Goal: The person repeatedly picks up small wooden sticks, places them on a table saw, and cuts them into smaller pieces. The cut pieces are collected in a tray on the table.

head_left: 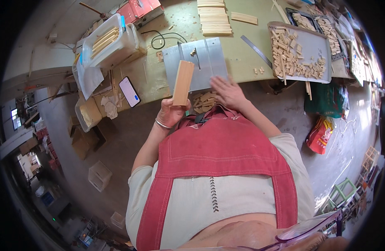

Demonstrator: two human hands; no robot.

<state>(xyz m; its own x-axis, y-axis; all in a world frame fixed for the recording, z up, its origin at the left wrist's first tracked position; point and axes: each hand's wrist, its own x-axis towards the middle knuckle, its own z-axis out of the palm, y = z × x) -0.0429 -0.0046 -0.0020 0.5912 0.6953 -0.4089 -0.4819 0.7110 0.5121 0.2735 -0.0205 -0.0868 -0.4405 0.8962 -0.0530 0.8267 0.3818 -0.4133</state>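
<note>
My left hand [170, 114] is closed round the lower end of a pale wooden block [184, 82], which is held up on a slant before the metal saw table [213, 60]. A thin slot and a small fitting show in that grey tabletop beyond the block. My right hand [231, 94] is open and holds nothing, its slightly blurred fingers stretched toward the near right corner of the saw table. Whether the fingertips touch the metal cannot be made out. Wood offcuts [204, 102] lie in a pile just below the saw table's near edge, between my hands.
Thin wooden strips [213, 17] are stacked at the back. A steel ruler [256, 51] and a tray [322, 75] of small wood pieces lie to the right. On the left are a phone [129, 92], a plastic bin [113, 46] of sticks and a black cable [159, 33].
</note>
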